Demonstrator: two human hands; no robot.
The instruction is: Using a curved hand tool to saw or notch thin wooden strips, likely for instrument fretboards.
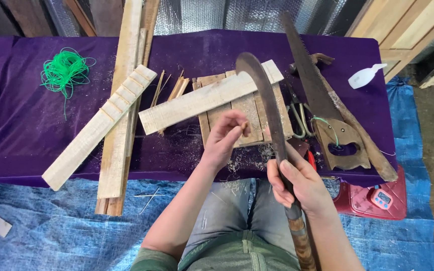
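My right hand (297,185) grips the handle of a long curved machete (267,100), its dark blade pointing away over the table. My left hand (227,135) pinches a small thin piece of wood (245,125) right beside the blade's edge. Under both hands lies a small block of joined wooden slats (247,113) on the purple cloth (26,130), with wood shavings scattered around it. A pale flat bamboo slat (197,100) rests diagonally across the block.
A second notched slat (101,125) and long planks (124,100) lie to the left, with a green cord bundle (65,70) beyond. On the right lie a handsaw (317,100), scissors (300,118), a white bottle (365,76) and a red box with a small timer (380,198). Blue tarp (51,226) covers the floor.
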